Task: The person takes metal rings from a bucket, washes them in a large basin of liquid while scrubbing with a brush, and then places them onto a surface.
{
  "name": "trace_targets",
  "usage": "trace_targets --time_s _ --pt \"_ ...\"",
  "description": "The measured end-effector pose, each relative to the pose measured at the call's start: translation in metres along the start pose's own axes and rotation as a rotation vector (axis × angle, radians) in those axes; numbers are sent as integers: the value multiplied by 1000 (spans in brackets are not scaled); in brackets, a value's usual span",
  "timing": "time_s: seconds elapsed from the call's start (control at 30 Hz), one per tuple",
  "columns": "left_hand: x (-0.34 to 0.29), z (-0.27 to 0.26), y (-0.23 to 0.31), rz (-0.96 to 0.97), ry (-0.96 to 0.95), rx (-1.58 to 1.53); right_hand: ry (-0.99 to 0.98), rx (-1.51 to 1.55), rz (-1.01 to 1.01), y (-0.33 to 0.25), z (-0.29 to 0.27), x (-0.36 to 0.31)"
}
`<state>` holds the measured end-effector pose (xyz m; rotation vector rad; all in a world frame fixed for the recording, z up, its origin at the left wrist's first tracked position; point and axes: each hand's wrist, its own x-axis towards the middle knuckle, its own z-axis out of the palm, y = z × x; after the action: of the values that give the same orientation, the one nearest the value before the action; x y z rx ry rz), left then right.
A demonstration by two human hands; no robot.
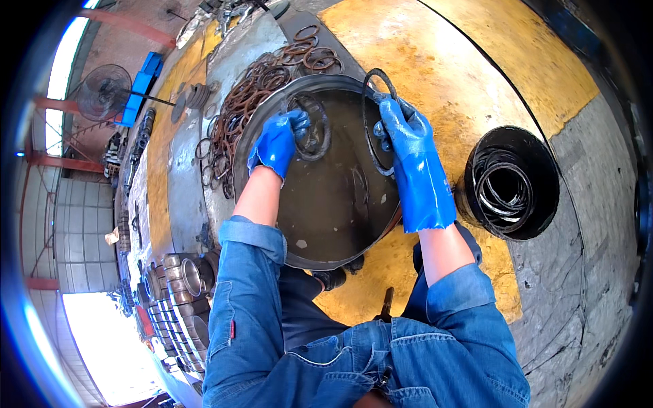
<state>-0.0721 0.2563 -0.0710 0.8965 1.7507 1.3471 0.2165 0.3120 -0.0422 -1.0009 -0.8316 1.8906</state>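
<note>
My left hand (277, 141), in a blue rubber glove, is closed round the left side of a dark, wet metal ring (325, 139). Another dark ring (368, 132), tilted and seen nearly edge-on, is gripped by my gloved right hand (405, 132). Both rings are over a wide round basin (289, 261) that holds murky brown liquid (320, 214). Whether the left ring touches the liquid, I cannot tell. The right ring rises past the basin's far rim. Glove fingers partly hide both rings.
Rusty rings (255, 95) lie heaped left of and beyond the basin. A black bucket (476, 194) with several dark rings stands at the right. Metal cylinders (173, 289) are stacked at the lower left. A pedestal fan (105, 93) is at the far left.
</note>
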Motion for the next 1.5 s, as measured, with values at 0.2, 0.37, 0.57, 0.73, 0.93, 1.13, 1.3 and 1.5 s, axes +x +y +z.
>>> trace_targets --time_s 0.2,0.37,0.57,0.73,0.93,1.13,1.3,1.5 --pt "76 18 -73 -357 142 -697 -4 24 -29 3 4 6" --pt "79 45 -112 -380 251 -867 3 5 -27 10 -1 13" --pt "57 3 -164 -433 323 -656 -78 39 -36 14 7 12" --pt "17 65 -109 -348 57 -186 -49 -36 -22 16 -13 15" --pt "37 12 -95 -106 118 745 -141 -13 9 13 13 8" --pt "17 -13 -71 -56 -70 605 -228 -56 0 32 14 21" --pt "-63 -15 -35 -355 32 -220 -371 -184 -74 43 34 -4" --pt "-122 -14 -9 -342 -293 -713 -607 -782 -413 99 52 -64"
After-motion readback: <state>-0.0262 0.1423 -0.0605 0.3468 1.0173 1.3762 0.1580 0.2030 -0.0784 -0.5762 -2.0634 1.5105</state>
